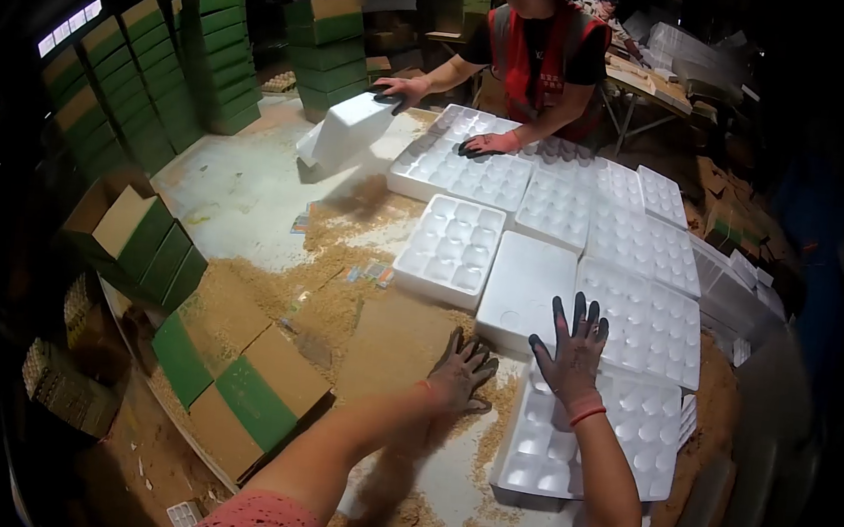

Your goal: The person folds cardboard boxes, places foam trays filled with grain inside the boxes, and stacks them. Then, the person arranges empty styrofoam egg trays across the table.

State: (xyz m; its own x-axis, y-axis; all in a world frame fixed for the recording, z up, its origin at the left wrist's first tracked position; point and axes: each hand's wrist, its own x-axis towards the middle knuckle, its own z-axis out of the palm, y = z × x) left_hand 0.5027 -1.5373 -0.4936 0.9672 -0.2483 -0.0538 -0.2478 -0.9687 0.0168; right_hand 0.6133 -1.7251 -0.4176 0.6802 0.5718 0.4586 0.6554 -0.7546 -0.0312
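My left hand point(459, 375), its fingers dark and spread, is over the table beside a flat cardboard sheet point(390, 341); whether it touches the sheet is unclear. My right hand point(572, 357) has its fingers apart above the near end of the white foam trays. Under its wrist is a tray with rounded hollows point(635, 408). Just beyond its fingertips sits a smooth-topped white foam block point(531, 278). Left of that block lies a smaller foam tray with hollows point(451, 241). Neither of my hands holds anything.
Across the table a co-worker in a red vest point(550, 64) tilts a white foam box point(354, 127) with one hand, the other on a tray. Sawdust-like crumbs point(344, 232) cover the tabletop. Green cartons point(143, 239) and an open carton point(241, 383) stand left.
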